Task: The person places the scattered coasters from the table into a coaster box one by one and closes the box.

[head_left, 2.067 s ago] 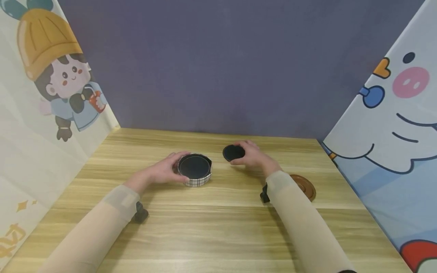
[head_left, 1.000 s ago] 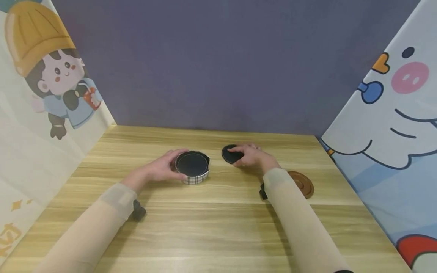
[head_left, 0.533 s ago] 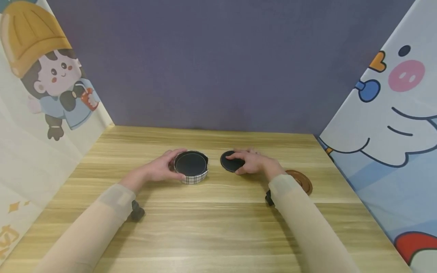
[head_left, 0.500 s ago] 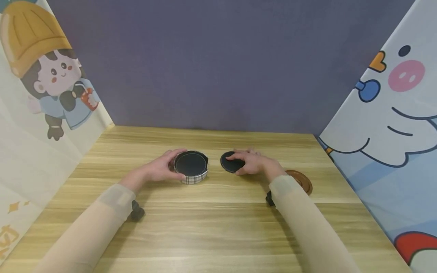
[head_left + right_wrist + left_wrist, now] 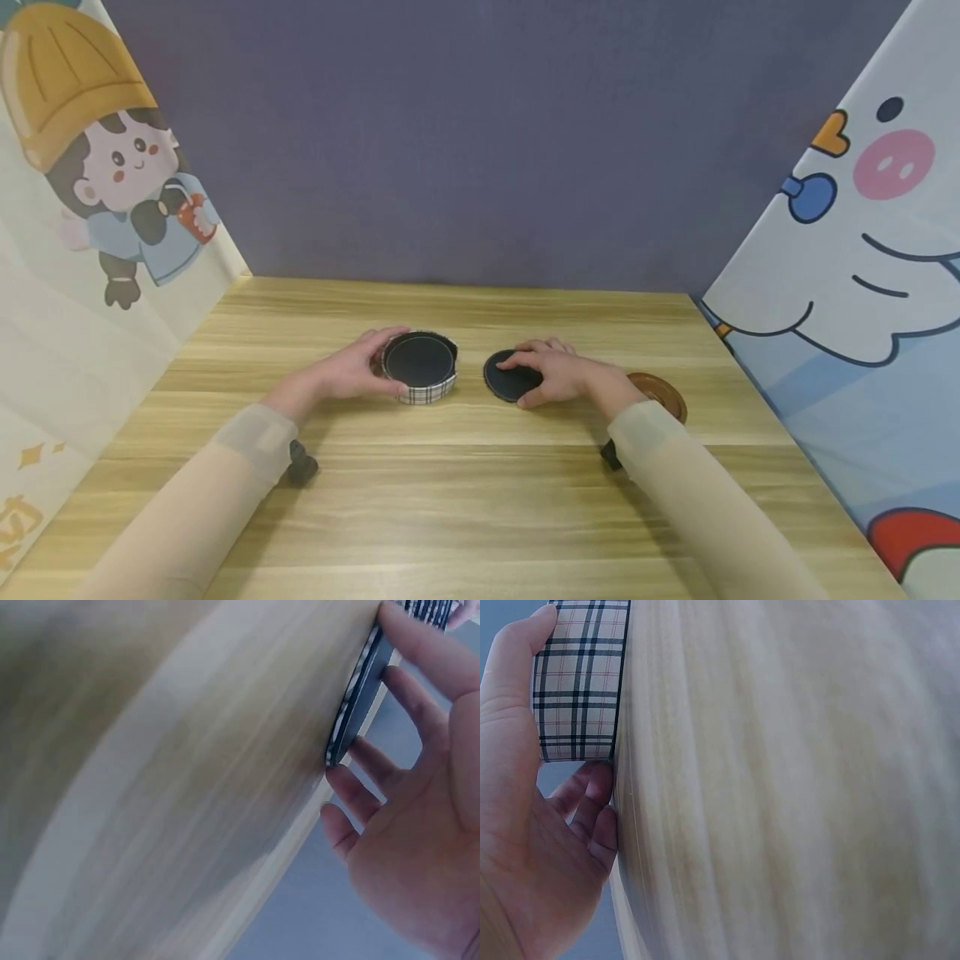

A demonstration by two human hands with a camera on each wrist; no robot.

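A round plaid holder (image 5: 429, 391) with black coasters stacked inside stands at mid-table. My left hand (image 5: 372, 368) grips its left side, with the thumb (image 5: 514, 682) against the plaid wall (image 5: 581, 682) and the fingers (image 5: 592, 806) curled behind it. Just right of the holder a single black coaster (image 5: 504, 382) lies flat on the wooden table (image 5: 480, 500). My right hand (image 5: 542, 379) covers its right half, fingers over the top and thumb at the near rim. In the right wrist view the coaster's edge (image 5: 358, 701) sits between thumb and fingers (image 5: 352, 791).
A brown round coaster (image 5: 665, 390) lies behind my right wrist, partly hidden by it. A purple back wall and cartoon-printed side panels close in the table on three sides. Bare wood stretches between my forearms toward the front edge.
My right hand has drawn the black coaster nearer to me, so it now lies level with the holder. The left hand and the holder have stayed in place.
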